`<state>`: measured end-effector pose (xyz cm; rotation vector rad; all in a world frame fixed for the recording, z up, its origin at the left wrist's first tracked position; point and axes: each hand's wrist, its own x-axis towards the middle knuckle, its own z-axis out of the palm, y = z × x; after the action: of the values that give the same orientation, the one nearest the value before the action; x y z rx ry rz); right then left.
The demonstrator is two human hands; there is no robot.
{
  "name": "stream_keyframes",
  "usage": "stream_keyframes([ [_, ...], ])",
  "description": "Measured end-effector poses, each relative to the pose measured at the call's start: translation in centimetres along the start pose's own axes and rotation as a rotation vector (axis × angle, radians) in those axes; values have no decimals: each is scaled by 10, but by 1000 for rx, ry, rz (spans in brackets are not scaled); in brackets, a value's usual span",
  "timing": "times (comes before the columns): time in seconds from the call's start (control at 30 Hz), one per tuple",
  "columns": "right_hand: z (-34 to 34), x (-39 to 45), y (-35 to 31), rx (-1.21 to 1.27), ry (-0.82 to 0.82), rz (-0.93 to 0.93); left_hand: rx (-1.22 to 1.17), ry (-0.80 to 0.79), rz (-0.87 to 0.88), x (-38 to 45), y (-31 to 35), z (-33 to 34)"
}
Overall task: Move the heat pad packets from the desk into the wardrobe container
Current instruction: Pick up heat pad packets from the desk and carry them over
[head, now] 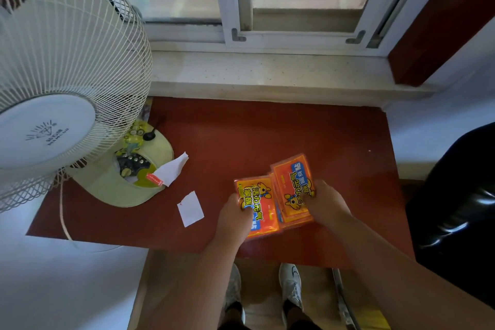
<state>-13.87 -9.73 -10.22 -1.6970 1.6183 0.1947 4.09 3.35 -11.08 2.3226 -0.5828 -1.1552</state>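
I'm looking down on the dark red flat desk top [267,136], pushed up against the pale stone window sill [267,72], so everything sits within easy reach. On the far left the big white wire-caged electric fan [53,83] looms over its pale green base [112,182], parked at the corner out of the working area. Mid-desk, the glossy orange-and-yellow plastic heat pad packets [292,187] lie in a loose overlapping pile near the front edge. My right hand [326,203] is closed on the upper packet, thumb pressed on its face, while my left hand [235,220] pinches the lower orange packet with blue lettering [261,211], gathering the pile together, I'd say, so it lifts as one. Whether they are off the desk I cannot tell. Two torn white paper scraps [190,207] lie just left, apart from the pile. No wardrobe container in view.
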Motion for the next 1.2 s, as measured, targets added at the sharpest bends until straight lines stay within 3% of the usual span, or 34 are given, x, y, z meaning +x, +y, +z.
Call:
stream_keyframes([
  [0.2, -25, -22, -14, -8, 12, -49, 68, 42, 98, -21, 13, -29],
  [0.43, -89, -64, -31, 255, 98, -129, -203, 38, 187, -41, 47, -61],
  [0.73, -177, -129, -43, 595, 252, -302, -329, 86, 525, -106, 161, -99],
  [0.87, -198, -152, -43, 636, 315, -363, -425, 40, 623, -129, 191, -104],
  [1.2, -203, -228, -71, 660, 525, -291, -369, -72, 752, -158, 204, -144],
])
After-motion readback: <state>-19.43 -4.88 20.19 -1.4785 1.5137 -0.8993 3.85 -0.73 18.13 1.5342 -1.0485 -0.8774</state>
